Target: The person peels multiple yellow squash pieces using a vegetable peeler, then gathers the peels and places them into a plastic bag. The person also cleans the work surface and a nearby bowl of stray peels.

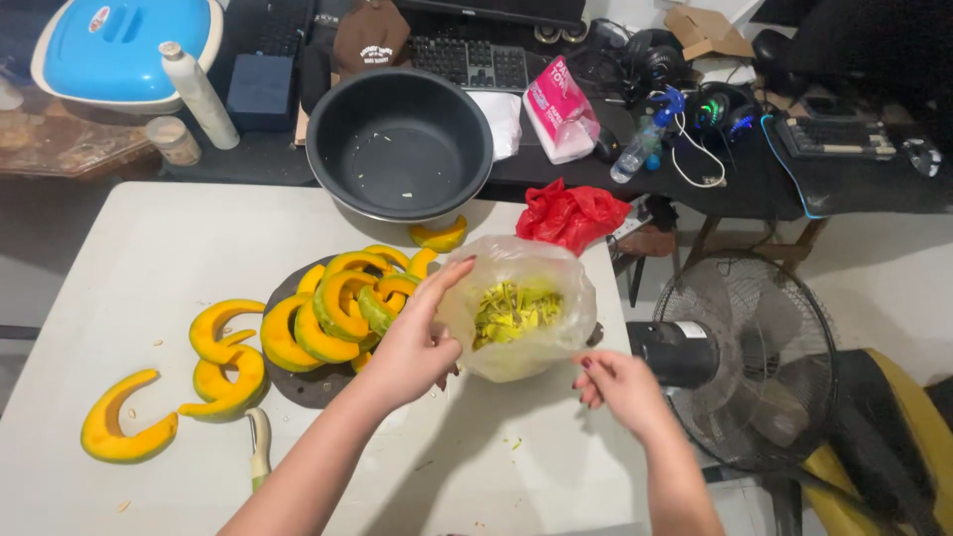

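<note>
Two bare forearms nearest, reaching up over the white table (pixel 149 248). Left hand (pixel 417 342) pressed against the near-left side of the clear plastic bag (pixel 516 308), fingers spread and curled round its wall, thumb hidden behind; likely steadying it upright so the mouth stays open. Right hand (pixel 620 382) just below and right of the bag, fingers loosely bent, not closed on anything, fingertips close to the bag's base but seemingly apart from it. Inside the bag, a heap of yellow-green peelings (pixel 514 313), sitting low and central. Left of the bag, curved pumpkin slices (pixel 338 308) stacked on a dark round board (pixel 308 382), with more slices scattered farther left. Near-left of the bag, a peeler (pixel 259 447) lying flat, out of either hand. Beyond the bag, a black pot (pixel 397 144); to its upper right, a crumpled red bag (pixel 571 213). Right of the bag, off the table, a floor fan (pixel 745 357).
</note>
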